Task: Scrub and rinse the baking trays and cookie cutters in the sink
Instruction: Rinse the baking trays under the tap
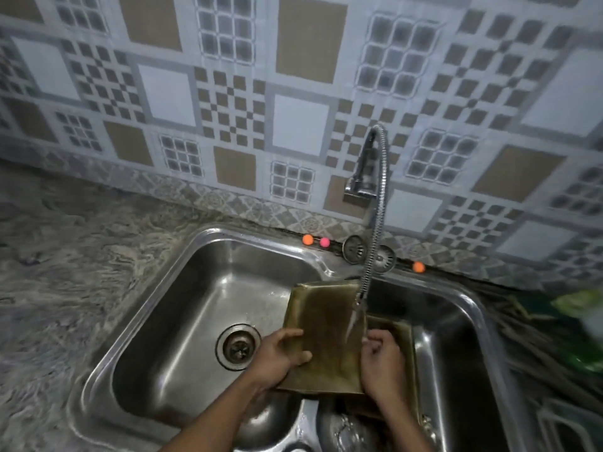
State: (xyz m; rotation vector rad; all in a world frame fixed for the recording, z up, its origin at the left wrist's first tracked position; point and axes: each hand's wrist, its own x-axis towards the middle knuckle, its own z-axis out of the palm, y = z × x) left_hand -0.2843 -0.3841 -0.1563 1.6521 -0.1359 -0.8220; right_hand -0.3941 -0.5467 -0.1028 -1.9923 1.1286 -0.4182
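A brownish rectangular baking tray (326, 334) is held tilted over the divider of a steel double sink (182, 275). My left hand (277, 353) grips its left edge, thumb on top. My right hand (380, 360) grips its right edge. Water runs from the flexible faucet hose (375, 230) onto the tray's right side. A second brownish tray (406, 347) lies in the right basin under my right hand. No cookie cutters can be made out.
The left basin holds only its drain (238, 346). Two strainer plugs (355, 249) and small orange and pink balls (308, 239) sit on the back rim. Marbled counter spreads left. A green blurred item (584, 331) and a rack stand at right.
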